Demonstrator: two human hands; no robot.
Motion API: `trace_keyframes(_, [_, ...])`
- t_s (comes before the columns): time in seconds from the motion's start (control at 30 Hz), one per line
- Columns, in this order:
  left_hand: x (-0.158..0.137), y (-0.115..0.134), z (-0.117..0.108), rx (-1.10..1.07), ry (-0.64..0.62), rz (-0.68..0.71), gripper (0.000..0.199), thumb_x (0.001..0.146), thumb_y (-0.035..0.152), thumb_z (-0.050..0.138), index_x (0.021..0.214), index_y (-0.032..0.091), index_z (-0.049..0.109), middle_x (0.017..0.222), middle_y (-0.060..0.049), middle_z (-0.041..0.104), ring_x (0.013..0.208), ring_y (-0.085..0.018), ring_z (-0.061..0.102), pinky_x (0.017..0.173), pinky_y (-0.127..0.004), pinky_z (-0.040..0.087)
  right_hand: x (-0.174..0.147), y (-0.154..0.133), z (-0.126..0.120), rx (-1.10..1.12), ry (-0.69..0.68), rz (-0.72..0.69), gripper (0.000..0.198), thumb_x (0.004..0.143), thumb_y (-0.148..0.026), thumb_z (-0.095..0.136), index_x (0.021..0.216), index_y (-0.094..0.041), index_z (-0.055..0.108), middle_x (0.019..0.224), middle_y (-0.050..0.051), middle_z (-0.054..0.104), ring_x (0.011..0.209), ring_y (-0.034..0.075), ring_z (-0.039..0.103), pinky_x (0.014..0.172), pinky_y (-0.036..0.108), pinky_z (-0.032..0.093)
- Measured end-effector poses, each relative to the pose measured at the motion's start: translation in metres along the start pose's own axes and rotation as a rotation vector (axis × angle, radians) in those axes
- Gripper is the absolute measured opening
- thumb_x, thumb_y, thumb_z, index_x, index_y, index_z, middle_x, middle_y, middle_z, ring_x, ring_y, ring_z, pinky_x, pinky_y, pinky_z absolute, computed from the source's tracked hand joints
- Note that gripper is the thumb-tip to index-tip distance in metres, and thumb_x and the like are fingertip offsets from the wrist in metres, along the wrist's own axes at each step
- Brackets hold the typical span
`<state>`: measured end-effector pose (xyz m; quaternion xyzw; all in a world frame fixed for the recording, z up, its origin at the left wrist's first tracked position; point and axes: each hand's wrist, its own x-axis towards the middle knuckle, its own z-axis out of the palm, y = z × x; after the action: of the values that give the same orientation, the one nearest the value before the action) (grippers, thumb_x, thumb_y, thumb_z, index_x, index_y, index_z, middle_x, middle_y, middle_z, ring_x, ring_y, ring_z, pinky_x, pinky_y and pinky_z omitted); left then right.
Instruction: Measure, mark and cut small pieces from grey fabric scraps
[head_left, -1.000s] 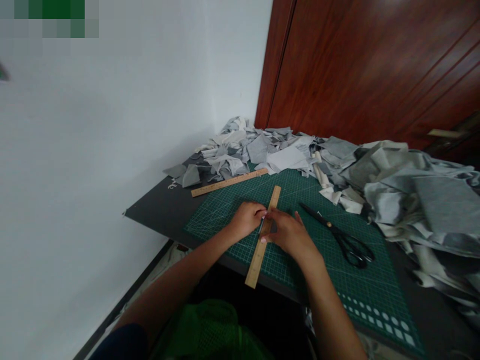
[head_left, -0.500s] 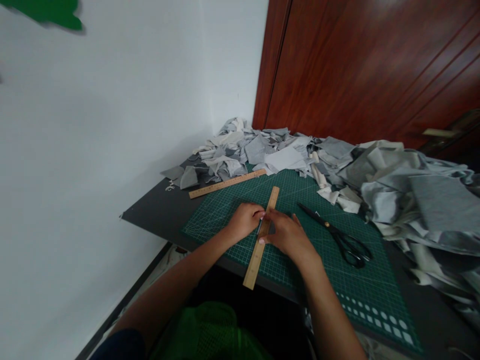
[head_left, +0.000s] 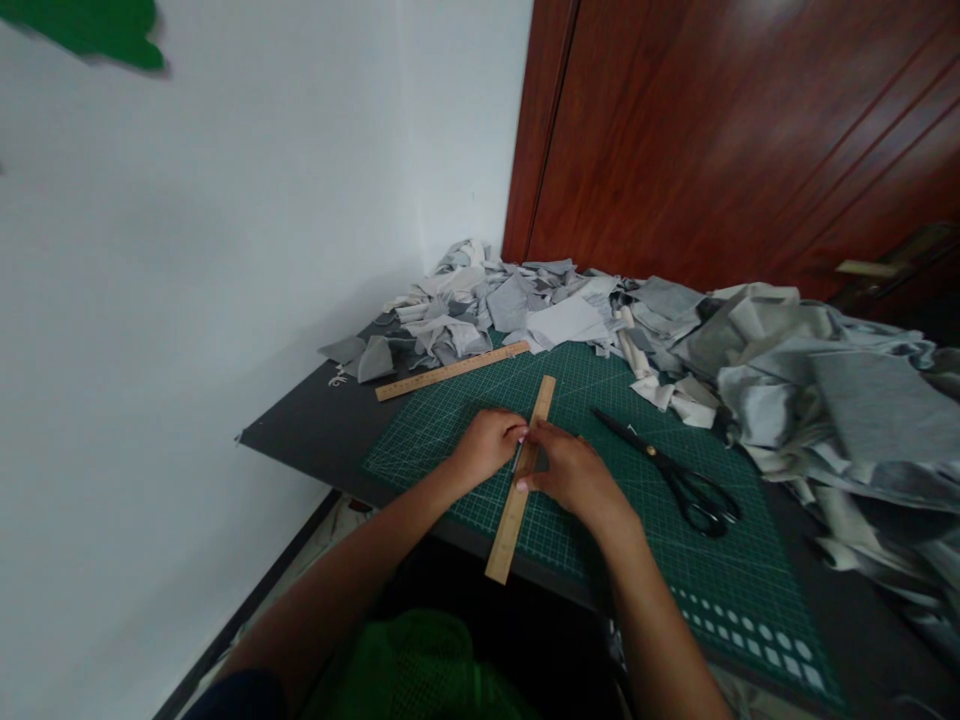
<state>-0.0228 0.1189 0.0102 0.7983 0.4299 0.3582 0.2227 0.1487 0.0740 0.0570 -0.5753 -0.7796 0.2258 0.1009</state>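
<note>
A wooden ruler (head_left: 510,525) lies at a slant on the green cutting mat (head_left: 600,385), its near end sticking out past the table's front edge. My right hand (head_left: 577,475) grips the ruler about its middle, thumb and fingertips on the wood. Against the ruler's left edge, my left hand (head_left: 487,440) is closed with its fingers curled in. Its fingertips meet those of the right hand, and what they pinch is too small to make out. A thin pale strip shows beside the ruler, just under the fingers.
Black-handled scissors (head_left: 671,475) lie on the mat to the right. A second wooden ruler (head_left: 454,370) rests across the mat's far left edge. Grey and white fabric scraps (head_left: 457,310) line the back, with a larger cloth heap (head_left: 795,360) at right. A white wall (head_left: 262,200) borders the left.
The view has shifted slightly. A raised finger of my right hand has come down a little. Both hands otherwise keep their places at the ruler.
</note>
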Motion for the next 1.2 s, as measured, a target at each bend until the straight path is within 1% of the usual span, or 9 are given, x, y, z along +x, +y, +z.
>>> trace_keyframes(0.17, [-0.0008,0.0002,-0.0007,-0.019,0.012,-0.002,0.023,0.092,0.008,0.060,0.075,0.017,0.071,0.072,-0.001,0.069,0.071,-0.015,0.062,0.069,-0.026,0.040,0.0004,0.0005,0.0006,0.001,0.003,-0.002,0.059,0.074,-0.027,0.086,0.128,-0.026,0.062,0.157,0.010,0.050,0.144,0.031,0.047,0.114,0.049,0.037])
trace_keyframes(0.3, [-0.0008,0.0005,-0.0012,-0.036,0.021,-0.016,0.023,0.092,0.008,0.060,0.075,0.017,0.071,0.074,-0.001,0.071,0.072,-0.015,0.064,0.070,-0.026,0.041,0.0001,-0.0010,-0.0006,-0.008,-0.003,0.007,0.059,0.074,-0.027,0.087,0.128,-0.025,0.062,0.158,0.011,0.048,0.144,0.031,0.047,0.114,0.050,0.036])
trace_keyframes(0.47, [-0.0005,0.0024,-0.0031,-0.058,0.034,-0.042,0.024,0.092,0.008,0.058,0.075,0.017,0.071,0.073,0.000,0.071,0.070,-0.014,0.064,0.068,-0.025,0.042,-0.0012,-0.0042,-0.0028,-0.015,0.010,0.004,0.056,0.074,-0.026,0.087,0.124,-0.026,0.063,0.156,0.010,0.051,0.142,0.031,0.049,0.113,0.050,0.038])
trace_keyframes(0.6, [-0.0003,0.0028,-0.0039,-0.066,0.037,-0.050,0.025,0.093,0.009,0.056,0.075,0.018,0.071,0.074,0.000,0.071,0.071,-0.015,0.065,0.069,-0.025,0.043,-0.0015,-0.0042,-0.0028,-0.033,0.024,-0.001,0.052,0.074,-0.028,0.087,0.121,-0.026,0.064,0.156,0.009,0.052,0.140,0.031,0.051,0.113,0.052,0.037])
trace_keyframes(0.73, [0.0002,0.0011,-0.0025,-0.054,0.035,-0.043,0.026,0.092,0.009,0.056,0.073,0.017,0.070,0.073,-0.001,0.070,0.072,-0.015,0.064,0.070,-0.026,0.042,-0.0021,-0.0053,-0.0044,-0.021,0.024,-0.009,0.049,0.076,-0.028,0.085,0.120,-0.028,0.064,0.152,0.007,0.057,0.139,0.031,0.051,0.114,0.054,0.035])
trace_keyframes(0.83, [0.0007,0.0003,-0.0017,-0.044,0.026,-0.043,0.024,0.093,0.010,0.057,0.073,0.017,0.070,0.073,-0.001,0.070,0.072,-0.016,0.064,0.070,-0.026,0.041,-0.0025,-0.0070,-0.0062,-0.013,0.020,-0.012,0.050,0.075,-0.027,0.086,0.120,-0.028,0.064,0.148,0.006,0.059,0.137,0.031,0.053,0.112,0.054,0.036])
trace_keyframes(0.97, [0.0011,0.0005,-0.0019,-0.031,0.016,-0.050,0.025,0.093,0.011,0.057,0.071,0.017,0.069,0.072,-0.001,0.069,0.071,-0.015,0.063,0.069,-0.026,0.040,-0.0021,-0.0073,-0.0064,-0.024,0.015,0.005,0.048,0.075,-0.029,0.087,0.118,-0.025,0.066,0.145,0.007,0.061,0.132,0.031,0.057,0.110,0.053,0.039])
trace_keyframes(1.07, [0.0008,-0.0001,-0.0017,-0.027,0.005,-0.058,0.025,0.093,0.012,0.057,0.072,0.018,0.070,0.072,-0.001,0.070,0.071,-0.015,0.063,0.069,-0.026,0.040,-0.0016,-0.0067,-0.0053,-0.031,0.027,0.003,0.048,0.074,-0.029,0.087,0.117,-0.026,0.066,0.148,0.008,0.060,0.134,0.032,0.056,0.111,0.054,0.038])
trace_keyframes(1.2, [0.0004,-0.0013,-0.0011,-0.016,-0.011,-0.066,0.024,0.092,0.012,0.057,0.074,0.018,0.070,0.074,-0.001,0.072,0.072,-0.016,0.064,0.069,-0.026,0.041,-0.0014,-0.0086,-0.0067,-0.025,0.036,0.000,0.051,0.073,-0.028,0.088,0.119,-0.028,0.066,0.150,0.007,0.058,0.137,0.033,0.053,0.113,0.059,0.035])
